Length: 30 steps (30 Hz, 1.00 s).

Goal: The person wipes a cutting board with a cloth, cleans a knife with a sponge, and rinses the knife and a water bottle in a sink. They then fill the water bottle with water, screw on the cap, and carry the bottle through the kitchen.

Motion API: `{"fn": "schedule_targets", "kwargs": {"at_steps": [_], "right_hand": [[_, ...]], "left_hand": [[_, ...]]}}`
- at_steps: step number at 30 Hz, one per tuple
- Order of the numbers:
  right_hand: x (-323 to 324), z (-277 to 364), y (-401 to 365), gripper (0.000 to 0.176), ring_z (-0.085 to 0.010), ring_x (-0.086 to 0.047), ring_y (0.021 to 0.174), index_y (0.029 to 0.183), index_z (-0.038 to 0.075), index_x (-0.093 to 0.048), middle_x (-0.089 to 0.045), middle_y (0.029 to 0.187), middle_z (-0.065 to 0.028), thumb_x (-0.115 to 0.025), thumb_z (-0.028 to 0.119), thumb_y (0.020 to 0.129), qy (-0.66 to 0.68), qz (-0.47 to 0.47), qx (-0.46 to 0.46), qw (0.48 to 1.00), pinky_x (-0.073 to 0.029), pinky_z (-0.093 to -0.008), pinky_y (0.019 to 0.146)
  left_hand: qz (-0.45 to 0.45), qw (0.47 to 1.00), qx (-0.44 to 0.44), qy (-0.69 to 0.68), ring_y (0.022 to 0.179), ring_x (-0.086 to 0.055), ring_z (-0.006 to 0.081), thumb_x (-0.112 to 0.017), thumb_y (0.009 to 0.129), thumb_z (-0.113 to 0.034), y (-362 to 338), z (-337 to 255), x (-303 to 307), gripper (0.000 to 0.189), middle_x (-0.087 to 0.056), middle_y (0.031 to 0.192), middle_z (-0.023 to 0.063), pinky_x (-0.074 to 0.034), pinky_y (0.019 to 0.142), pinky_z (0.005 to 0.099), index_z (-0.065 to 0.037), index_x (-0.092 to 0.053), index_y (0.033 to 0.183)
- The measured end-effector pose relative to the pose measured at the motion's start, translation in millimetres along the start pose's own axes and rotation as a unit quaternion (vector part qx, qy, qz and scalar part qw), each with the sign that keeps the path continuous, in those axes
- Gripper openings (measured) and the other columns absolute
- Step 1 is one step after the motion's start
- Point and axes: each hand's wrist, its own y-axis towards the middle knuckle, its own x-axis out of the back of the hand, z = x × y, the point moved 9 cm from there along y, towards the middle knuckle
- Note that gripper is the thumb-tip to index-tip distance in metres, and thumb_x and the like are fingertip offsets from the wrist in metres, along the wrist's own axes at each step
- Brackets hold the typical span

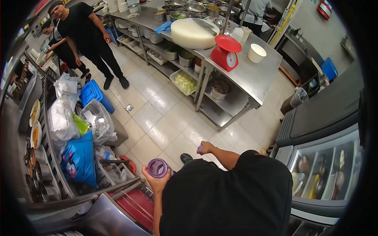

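My left hand (156, 182) is closed around a wide-mouthed jar (158, 168) with a purple rim. I look down into its open mouth, and its contents cannot be made out. Out in front of my body, my right hand (206, 148) is closed on a small purple piece (200, 147), mostly covered by the fingers. It matches the jar's rim in colour, and it may be the lid. The two hands are apart, both over the tiled floor.
Ahead stands a steel table (258, 80) with a red scale (226, 55), a white tub (256, 53) and a large pale round block (193, 33). Bags and a blue bin (94, 94) are left; a glass-topped chest (327, 165) is right. A person (84, 31) stands far left.
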Motion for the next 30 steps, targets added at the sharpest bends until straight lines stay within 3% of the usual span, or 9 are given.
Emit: {"fn": "schedule_targets", "kwargs": {"at_steps": [5, 12, 16, 18, 20, 23, 26, 29, 30], "right_hand": [[12, 13, -13, 0.072, -0.0331, -0.061, 0.096, 0.109, 0.0, -0.055, -0.062, 0.103, -0.0199, -0.071, 0.045, 0.055, 0.032, 0.013, 0.001, 0.999, -0.049, -0.0378, 0.082], [2, 0, -13, 0.09, -0.0351, -0.061, 0.096, 0.117, -0.01, -0.037, -0.06, 0.099, -0.027, -0.074, 0.046, 0.056, -0.027, 0.02, 0.003, 0.999, -0.049, -0.0391, 0.083], [3, -5, -3, 0.084, -0.0295, -0.065, 0.079, 0.101, -0.018, -0.053, -0.06, 0.098, -0.029, -0.071, 0.052, 0.058, 0.011, 0.018, -0.066, 0.998, -0.053, -0.036, 0.066], [-10, 1, 1, 0.081, -0.0263, -0.064, 0.059, 0.094, -0.016, -0.058, -0.063, 0.071, -0.0229, -0.074, 0.053, 0.054, 0.015, 0.101, -0.038, 0.994, -0.052, -0.0343, 0.051], [-13, -4, 1, 0.071, -0.0243, -0.062, 0.052, 0.084, -0.007, -0.064, -0.063, 0.063, -0.0163, -0.071, 0.057, 0.055, 0.05, 0.063, -0.009, 0.997, -0.051, -0.0334, 0.047], [4, 4, -16, 0.074, -0.0256, -0.062, 0.053, 0.088, -0.008, -0.064, -0.064, 0.07, -0.0186, -0.069, 0.058, 0.054, 0.005, 0.087, -0.04, 0.995, -0.051, -0.0343, 0.049], [-7, 27, -16, 0.077, -0.0282, -0.065, 0.062, 0.092, -0.008, -0.063, -0.065, 0.079, -0.021, -0.069, 0.058, 0.053, -0.047, 0.173, 0.006, 0.984, -0.053, -0.036, 0.056], [-10, 0, 4, 0.076, -0.0312, -0.064, 0.088, 0.098, -0.006, -0.063, -0.065, 0.094, -0.023, -0.07, 0.056, 0.053, -0.043, 0.083, -0.033, 0.995, -0.052, -0.0376, 0.074], [-10, -4, 5, 0.076, -0.0312, -0.064, 0.088, 0.098, -0.006, -0.063, -0.065, 0.094, -0.023, -0.07, 0.056, 0.053, -0.036, 0.078, -0.034, 0.996, -0.052, -0.0376, 0.074]], "left_hand": [[-0.004, 1.0, -0.003, 0.008, 0.099, -0.051, 0.0221, -0.084, 0.056, -0.017, 0, 4, 2, 0.081, -0.045, 0.104, 0.012, -0.042, 0.087, 0.0325, -0.003, -0.033, 0.117], [-0.023, 0.999, 0.01, 0.023, 0.098, -0.052, 0.0222, -0.084, 0.055, -0.017, -5, 3, 9, 0.082, -0.048, 0.104, 0.0132, -0.043, 0.086, 0.033, -0.003, -0.033, 0.117], [-0.036, 0.998, 0.046, -0.018, 0.098, -0.052, 0.0224, -0.084, 0.055, -0.017, -10, 2, 17, 0.084, -0.048, 0.104, 0.0135, -0.043, 0.087, 0.0331, -0.002, -0.032, 0.118], [-0.015, 0.999, 0.024, 0.044, 0.098, -0.052, 0.0228, -0.084, 0.055, -0.017, -6, -2, 12, 0.086, -0.049, 0.104, 0.0134, -0.042, 0.088, 0.0335, -0.002, -0.031, 0.12], [-0.029, 0.999, -0.014, 0.009, 0.098, -0.052, 0.0235, -0.085, 0.054, -0.017, -8, 8, 7, 0.087, -0.049, 0.103, 0.0135, -0.043, 0.087, 0.034, -0.002, -0.031, 0.12], [-0.026, 0.999, 0.018, -0.011, 0.098, -0.052, 0.0234, -0.085, 0.054, -0.018, -11, 22, 3, 0.086, -0.048, 0.104, 0.0134, -0.042, 0.087, 0.0341, -0.002, -0.031, 0.119], [-0.044, 0.998, 0.045, 0.009, 0.098, -0.051, 0.0229, -0.085, 0.055, -0.018, -12, 4, 13, 0.084, -0.047, 0.104, 0.0129, -0.042, 0.087, 0.034, -0.002, -0.031, 0.118], [-0.044, 0.998, 0.031, -0.012, 0.1, -0.05, 0.0227, -0.085, 0.055, -0.018, -9, -1, 12, 0.085, -0.046, 0.107, 0.0127, -0.041, 0.089, 0.0343, -0.003, -0.031, 0.119], [-0.038, 0.999, 0.025, -0.012, 0.1, -0.05, 0.0227, -0.085, 0.055, -0.018, -7, 3, 10, 0.085, -0.046, 0.107, 0.0127, -0.041, 0.089, 0.0343, -0.003, -0.031, 0.119]]}}
